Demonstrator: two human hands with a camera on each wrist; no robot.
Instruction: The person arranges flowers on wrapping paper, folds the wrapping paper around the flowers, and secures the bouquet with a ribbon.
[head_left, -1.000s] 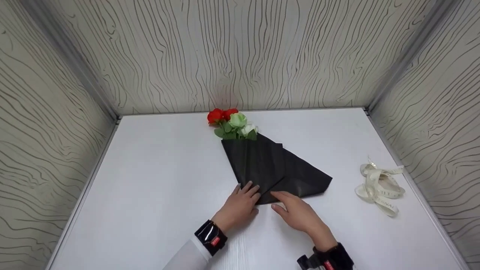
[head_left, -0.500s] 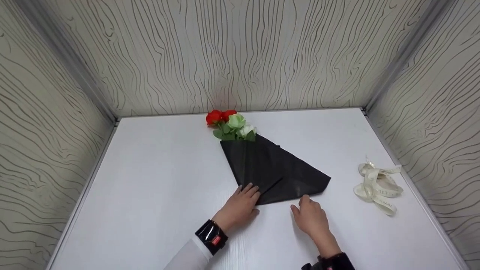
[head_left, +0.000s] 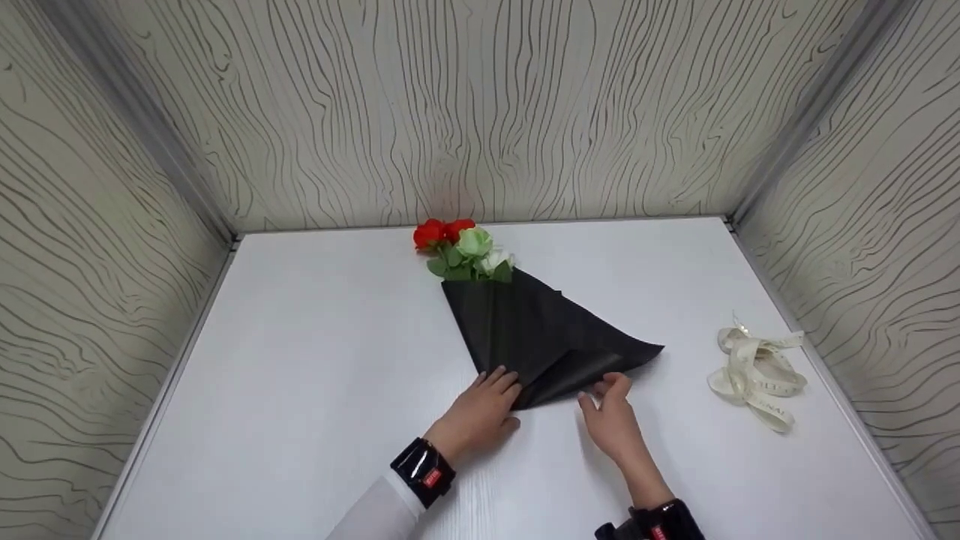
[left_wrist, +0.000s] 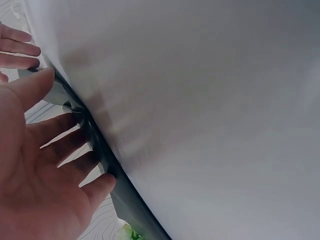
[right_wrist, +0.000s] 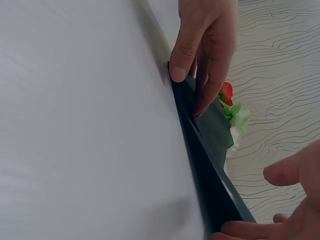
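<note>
Black wrapping paper [head_left: 529,322] lies folded round a small bunch of flowers on the white table. Two red flowers [head_left: 430,235], a pale green flower [head_left: 474,241] and a white flower [head_left: 496,261] stick out of its far end. My left hand [head_left: 476,420] rests on the near tip of the paper, fingers spread on the wrap. At the near right edge, my right hand [head_left: 613,424] has its fingertips under the paper's loose flap, which bows upward. In the right wrist view, the right thumb [right_wrist: 282,172] stands apart from that flap [right_wrist: 215,185].
A cream printed ribbon [head_left: 757,375] lies in loose loops on the right of the table [head_left: 315,337]. Patterned panels [head_left: 480,112] wall the table at the back and on both sides.
My right hand has moved right along the paper's near edge, away from the left hand. The right flap, flat before, now curls up. The left hand stays in place.
</note>
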